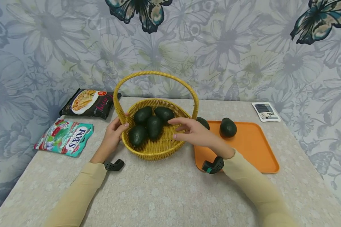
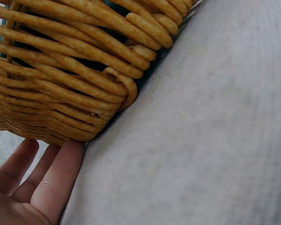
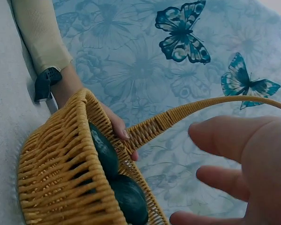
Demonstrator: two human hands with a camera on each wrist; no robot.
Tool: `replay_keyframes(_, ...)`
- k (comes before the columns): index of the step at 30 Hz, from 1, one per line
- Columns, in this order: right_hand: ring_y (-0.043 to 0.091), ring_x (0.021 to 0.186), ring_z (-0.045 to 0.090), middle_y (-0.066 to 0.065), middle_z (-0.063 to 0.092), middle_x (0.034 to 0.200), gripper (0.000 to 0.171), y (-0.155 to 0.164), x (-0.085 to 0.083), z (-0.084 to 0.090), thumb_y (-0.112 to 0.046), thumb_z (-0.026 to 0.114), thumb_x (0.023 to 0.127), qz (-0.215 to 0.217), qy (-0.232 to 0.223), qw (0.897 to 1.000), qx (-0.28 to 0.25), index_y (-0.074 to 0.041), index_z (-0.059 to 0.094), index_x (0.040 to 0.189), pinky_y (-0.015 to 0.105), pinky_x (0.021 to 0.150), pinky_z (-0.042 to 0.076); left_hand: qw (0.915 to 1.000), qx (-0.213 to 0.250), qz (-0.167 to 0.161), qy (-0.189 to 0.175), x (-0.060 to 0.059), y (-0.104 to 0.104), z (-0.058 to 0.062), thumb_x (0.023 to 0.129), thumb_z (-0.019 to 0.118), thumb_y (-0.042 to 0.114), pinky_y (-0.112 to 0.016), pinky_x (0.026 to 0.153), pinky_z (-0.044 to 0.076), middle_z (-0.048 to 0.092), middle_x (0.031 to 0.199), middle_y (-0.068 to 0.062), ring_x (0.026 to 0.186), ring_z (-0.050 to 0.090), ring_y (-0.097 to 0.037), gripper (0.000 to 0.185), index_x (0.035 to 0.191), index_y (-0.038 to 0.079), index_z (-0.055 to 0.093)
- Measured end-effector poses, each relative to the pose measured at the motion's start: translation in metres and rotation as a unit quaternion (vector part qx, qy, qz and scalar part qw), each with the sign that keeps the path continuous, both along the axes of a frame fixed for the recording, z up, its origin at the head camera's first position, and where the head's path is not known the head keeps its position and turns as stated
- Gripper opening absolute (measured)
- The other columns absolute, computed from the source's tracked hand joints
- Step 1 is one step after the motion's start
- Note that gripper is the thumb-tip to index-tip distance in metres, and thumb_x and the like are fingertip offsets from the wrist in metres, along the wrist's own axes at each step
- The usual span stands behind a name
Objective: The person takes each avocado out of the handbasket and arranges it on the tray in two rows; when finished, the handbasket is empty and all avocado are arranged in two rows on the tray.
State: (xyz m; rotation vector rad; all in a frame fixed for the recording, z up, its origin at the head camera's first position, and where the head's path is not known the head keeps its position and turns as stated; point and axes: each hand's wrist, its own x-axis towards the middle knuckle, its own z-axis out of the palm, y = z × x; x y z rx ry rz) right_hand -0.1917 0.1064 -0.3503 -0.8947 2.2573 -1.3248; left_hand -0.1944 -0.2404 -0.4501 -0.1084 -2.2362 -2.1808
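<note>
The wicker basket [image 1: 156,148] is sat mid-worktop [image 1: 170,195] with four avocados [image 1: 154,126] inside; its left rim is held by the left hand [image 1: 113,134], thumb curled over the edge, fingers against the weave; the right hand [image 1: 191,132] is hovered over the basket's right rim, grip loose and open, nothing held; just right of the basket an orange tray [image 1: 250,148] is seen with two more avocados [image 1: 228,127]; two snack packets [image 1: 64,137] are left of the basket.

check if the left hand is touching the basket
Touching. The right wrist view shows the left hand with fingers on the basket rim beside the handle; the head view agrees.
</note>
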Motion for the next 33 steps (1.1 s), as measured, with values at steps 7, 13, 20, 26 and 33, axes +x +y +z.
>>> replay_keyframes(7,0.037,0.143,0.046,0.01,0.044,0.158,0.063,-0.029,-0.014,-0.004,-0.025,0.068,0.099,0.021,-0.014,0.998,0.058,-0.013,0.043,0.155,0.046,0.11,0.048,0.9999,0.01,0.0,-0.005,0.0,0.0,0.001,0.107,0.053,0.021,-0.018,0.069,0.058,0.056,0.127,0.003,0.095,0.064,0.0,0.052,0.156,0.009,0.04)
replay_keyframes(13,0.032,0.14,0.05,0.009,0.038,0.161,0.069,-0.046,-0.02,-0.01,-0.034,0.067,0.098,0.009,-0.025,0.995,0.093,-0.022,0.036,0.159,0.044,0.107,0.05,1.0,0.007,-0.001,-0.005,0.001,0.0,0.003,0.107,0.052,0.021,-0.019,0.07,0.059,0.054,0.134,-0.006,0.098,0.064,-0.001,0.053,0.157,0.01,0.039)
replay_keyframes(20,0.029,0.118,0.061,0.008,0.035,0.164,0.075,-0.059,-0.03,-0.018,-0.035,0.065,0.099,0.026,-0.007,0.991,0.129,-0.022,0.028,0.162,0.044,0.103,0.05,1.0,0.003,-0.004,-0.002,0.001,-0.001,0.003,0.107,0.053,0.021,-0.019,0.07,0.058,0.052,0.139,-0.011,0.1,0.063,-0.001,0.054,0.157,0.01,0.038)
replay_keyframes(26,0.017,0.081,0.054,0.008,0.055,0.121,0.076,-0.068,-0.038,-0.024,-0.037,0.064,0.1,0.035,0.013,0.987,0.159,-0.022,0.025,0.163,0.034,0.088,0.047,0.9999,0.017,-0.003,-0.002,0.0,-0.003,0.004,0.106,0.053,0.021,-0.019,0.072,0.058,0.056,0.127,0.002,0.1,0.064,-0.002,0.052,0.156,0.009,0.04)
replay_keyframes(33,0.016,0.081,0.057,0.003,0.06,0.096,0.064,-0.071,-0.038,-0.031,-0.031,0.065,0.099,0.027,0.034,0.985,0.167,-0.018,0.04,0.156,0.034,0.092,0.049,0.9999,0.007,-0.002,-0.007,0.001,0.0,0.004,0.107,0.052,0.019,-0.019,0.071,0.058,0.05,0.14,-0.012,0.101,0.063,-0.002,0.053,0.157,0.009,0.038)
